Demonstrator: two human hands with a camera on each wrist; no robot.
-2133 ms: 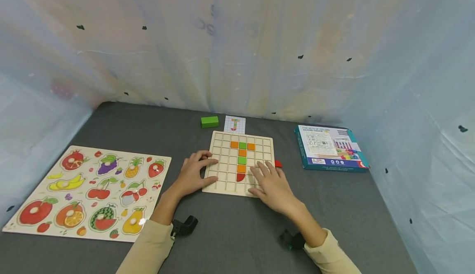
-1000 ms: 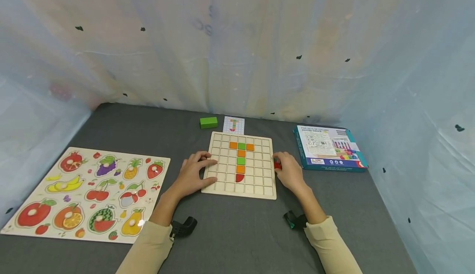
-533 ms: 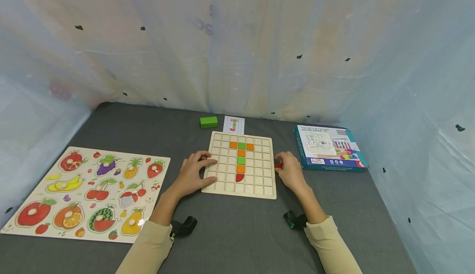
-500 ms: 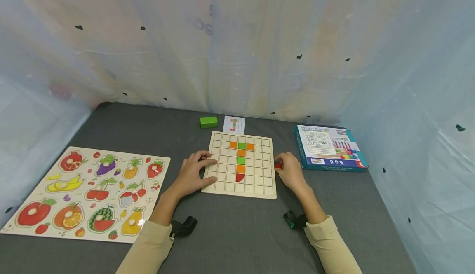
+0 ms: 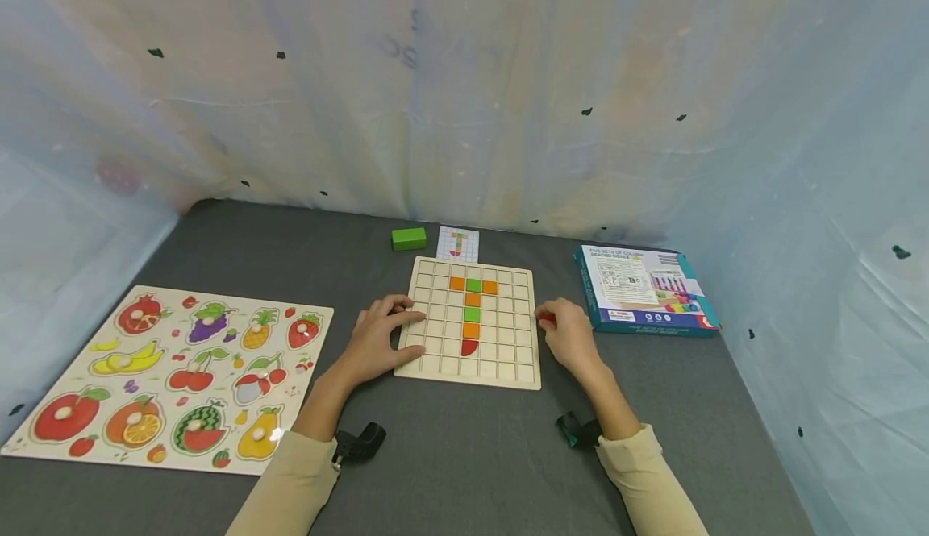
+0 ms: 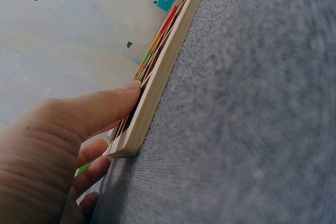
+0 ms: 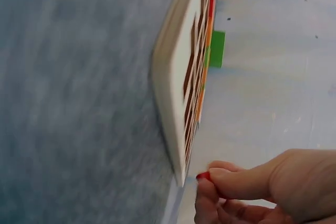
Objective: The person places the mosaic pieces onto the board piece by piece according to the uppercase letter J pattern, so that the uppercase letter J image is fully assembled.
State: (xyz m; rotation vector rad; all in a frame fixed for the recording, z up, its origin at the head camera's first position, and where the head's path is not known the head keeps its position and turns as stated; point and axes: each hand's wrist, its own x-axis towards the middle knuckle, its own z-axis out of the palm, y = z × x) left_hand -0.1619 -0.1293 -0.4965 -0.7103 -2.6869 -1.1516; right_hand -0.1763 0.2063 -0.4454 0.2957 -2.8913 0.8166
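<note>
A wooden grid board lies flat in the middle of the table in the head view. Orange and green square tiles form a T on it, with a red quarter-round tile at the foot. My left hand rests at the board's left edge, its thumb and index fingertip touching the top. Just off the right edge, my right hand pinches a small red piece between thumb and index finger, raised clear of the board in the right wrist view. Most of that piece is hidden by the fingers.
Behind the board lie a printed pattern card and a green block. A fruit puzzle board takes up the left side. A flat teal box sits at the right. Plastic sheeting hangs behind the table.
The right hand has left the board's right part, moved right to the red piece on the table, and picked it up slightly. The left hand stays in place.
</note>
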